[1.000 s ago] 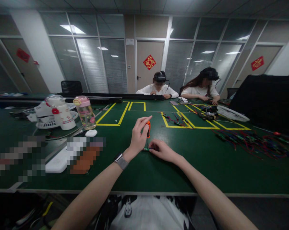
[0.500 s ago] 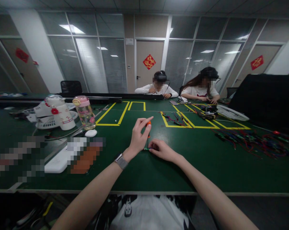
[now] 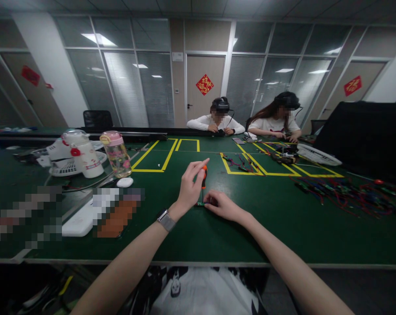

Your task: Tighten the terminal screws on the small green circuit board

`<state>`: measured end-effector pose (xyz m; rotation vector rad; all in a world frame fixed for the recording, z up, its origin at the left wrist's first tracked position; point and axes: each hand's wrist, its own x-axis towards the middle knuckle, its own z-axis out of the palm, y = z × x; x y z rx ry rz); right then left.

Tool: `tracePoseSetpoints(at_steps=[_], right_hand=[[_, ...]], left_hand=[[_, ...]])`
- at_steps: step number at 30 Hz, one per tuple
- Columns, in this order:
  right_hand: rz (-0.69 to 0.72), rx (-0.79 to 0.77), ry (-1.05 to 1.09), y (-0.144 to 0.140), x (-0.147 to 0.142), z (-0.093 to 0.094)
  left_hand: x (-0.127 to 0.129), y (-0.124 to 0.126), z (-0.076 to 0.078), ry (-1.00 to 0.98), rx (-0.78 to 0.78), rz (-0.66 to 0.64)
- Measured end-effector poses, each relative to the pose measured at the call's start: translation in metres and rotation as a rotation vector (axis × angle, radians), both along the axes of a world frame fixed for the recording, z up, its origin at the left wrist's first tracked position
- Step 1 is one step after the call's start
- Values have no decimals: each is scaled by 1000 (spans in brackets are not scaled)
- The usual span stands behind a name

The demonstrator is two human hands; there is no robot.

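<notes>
At frame centre, the left hand (image 3: 191, 184) grips a screwdriver (image 3: 203, 184) while fingers of the right hand (image 3: 223, 205) pinch a circuit board (image 3: 201, 204) — likely light, fragile, best held by its edges.

One screwdriver (image 3: 203, 183), two bottles (image 3: 88, 159) (image 3: 116, 156) (and two co-workers (image 3: 198, 124) (image 3: 277, 127))

Past the wristwatch (image 3: 166, 220), the left hand (image 3: 190, 184) stands up, thumb pinching, one finger straight. Right of the wristwatch, the right hand (image 3: 224, 205) lies low, fingers curled.
</notes>
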<state>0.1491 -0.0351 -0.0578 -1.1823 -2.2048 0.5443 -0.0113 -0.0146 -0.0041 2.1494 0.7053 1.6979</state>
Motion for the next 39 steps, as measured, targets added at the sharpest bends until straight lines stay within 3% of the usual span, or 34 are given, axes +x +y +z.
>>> tracePoseSetpoints(at_steps=[2, 8, 13, 20, 27, 35, 39], right_hand=[[1, -4, 0, 0, 0, 1], [2, 1, -2, 1, 0, -1], [4, 7, -4, 2, 0, -2], [9, 17, -11, 2, 1, -2], [7, 23, -6, 3, 2, -5], [2, 27, -22, 2, 1, -3], [3, 30, -31, 2, 1, -3]], left_hand=[[0, 0, 0, -3, -4, -30], [0, 0, 0, -5, 21, 77], [0, 3, -2, -18, -4, -36], [0, 2, -1, -25, 38, 113], [0, 2, -2, -11, -39, -33], [0, 1, 0, -26, 32, 114], [0, 3, -3, -14, -5, 57]])
